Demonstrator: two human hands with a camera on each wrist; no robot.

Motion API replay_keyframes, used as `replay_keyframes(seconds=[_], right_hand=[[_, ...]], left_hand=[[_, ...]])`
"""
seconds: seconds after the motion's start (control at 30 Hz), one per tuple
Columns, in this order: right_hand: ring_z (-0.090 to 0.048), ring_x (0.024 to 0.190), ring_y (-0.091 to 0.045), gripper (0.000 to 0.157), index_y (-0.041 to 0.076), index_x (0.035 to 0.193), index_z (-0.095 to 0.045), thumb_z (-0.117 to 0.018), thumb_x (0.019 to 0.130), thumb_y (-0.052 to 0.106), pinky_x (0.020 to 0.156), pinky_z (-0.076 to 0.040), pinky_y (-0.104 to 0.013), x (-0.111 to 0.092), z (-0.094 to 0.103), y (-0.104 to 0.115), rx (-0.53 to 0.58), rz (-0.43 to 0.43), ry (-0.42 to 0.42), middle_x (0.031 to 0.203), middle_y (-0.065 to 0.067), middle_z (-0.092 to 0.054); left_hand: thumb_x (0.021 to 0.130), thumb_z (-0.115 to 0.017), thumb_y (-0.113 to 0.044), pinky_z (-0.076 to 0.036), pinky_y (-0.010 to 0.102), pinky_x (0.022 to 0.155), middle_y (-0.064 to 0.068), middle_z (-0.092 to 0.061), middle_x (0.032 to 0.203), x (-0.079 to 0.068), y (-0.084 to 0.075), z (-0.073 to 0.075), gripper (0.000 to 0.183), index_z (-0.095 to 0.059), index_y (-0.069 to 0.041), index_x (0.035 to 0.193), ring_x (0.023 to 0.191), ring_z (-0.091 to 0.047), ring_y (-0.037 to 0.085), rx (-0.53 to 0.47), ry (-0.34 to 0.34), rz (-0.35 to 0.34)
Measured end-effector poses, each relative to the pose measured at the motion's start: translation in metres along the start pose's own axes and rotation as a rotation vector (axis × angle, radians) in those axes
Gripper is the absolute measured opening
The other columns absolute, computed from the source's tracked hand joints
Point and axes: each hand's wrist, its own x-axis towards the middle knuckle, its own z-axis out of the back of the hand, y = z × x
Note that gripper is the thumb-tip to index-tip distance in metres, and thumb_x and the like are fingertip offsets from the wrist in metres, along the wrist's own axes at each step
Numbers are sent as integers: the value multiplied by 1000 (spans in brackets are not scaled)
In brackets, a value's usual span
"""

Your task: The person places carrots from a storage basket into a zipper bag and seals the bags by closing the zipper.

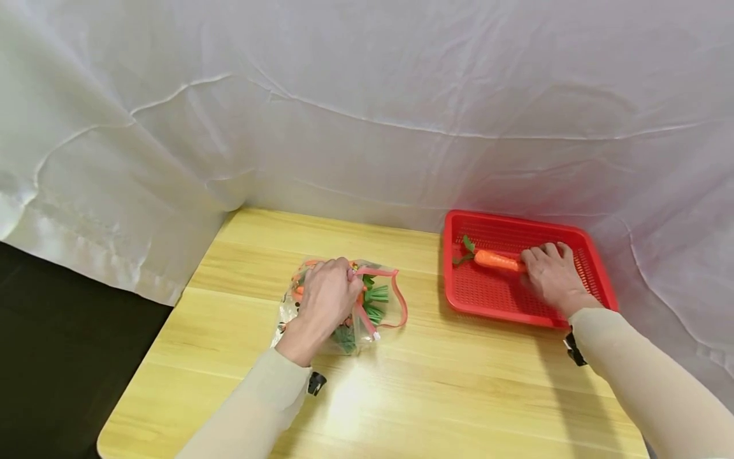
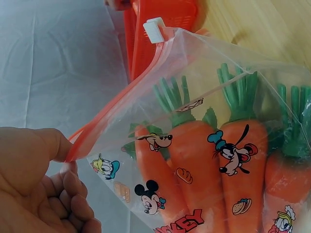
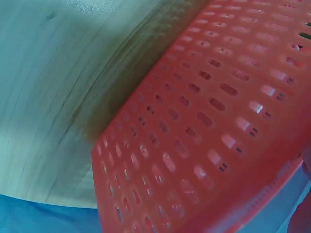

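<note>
My left hand [image 1: 325,294] pinches the red-edged top of a clear zip bag [image 2: 129,167] between thumb and fingers. Cartoon figures are printed on the bag, and a white slider [image 2: 154,30] sits at the far end of its zip. Inside lie several orange carrots [image 2: 197,162] with green stalk tops. Over the red basket [image 1: 476,301], my right hand [image 1: 550,274] holds a single carrot [image 1: 496,260] by its narrow end, leafy top pointing left. Fingertips of that hand are partly hidden; the right wrist view shows mostly the basket's slotted side [image 3: 184,131].
The basket stands at the back right of a light wooden table [image 1: 447,389], near a pale hanging cloth [image 1: 367,172]. More cloth hangs at the left and right. A dark area [image 1: 63,350] lies beyond the table's left edge.
</note>
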Motion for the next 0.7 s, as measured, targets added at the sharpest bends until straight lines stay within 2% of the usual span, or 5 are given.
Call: replay_keyframes(seconds=[0.23,0.47,0.7], right_hand=[[-50,114,-47,35,6,103,-56,-82,82,17,108,-25,-73,-1,12,-3,-23,17,-40,101,-16,-65],[-48,114,-47,35,6,102,-55,-80,79,14,110,-21,-73,-5,27,2,19,-15,-92,99,-18,-64],[-52,108,-45,28,6,100,-56,-75,81,14,107,-25,-71,-15,39,15,68,28,-243,91,-15,-64]], left_hand=[[89,-58,-10,-29,33,68,1,-44,65,5,1,0,21,-49,-14,71,65,-40,23,-2,-2,12],[89,-57,-8,-28,33,68,0,-37,65,10,2,1,25,-45,-15,69,64,-37,23,2,2,6],[89,-61,-10,-30,33,71,0,-43,66,16,1,0,22,-49,-15,71,67,-40,21,48,35,2]])
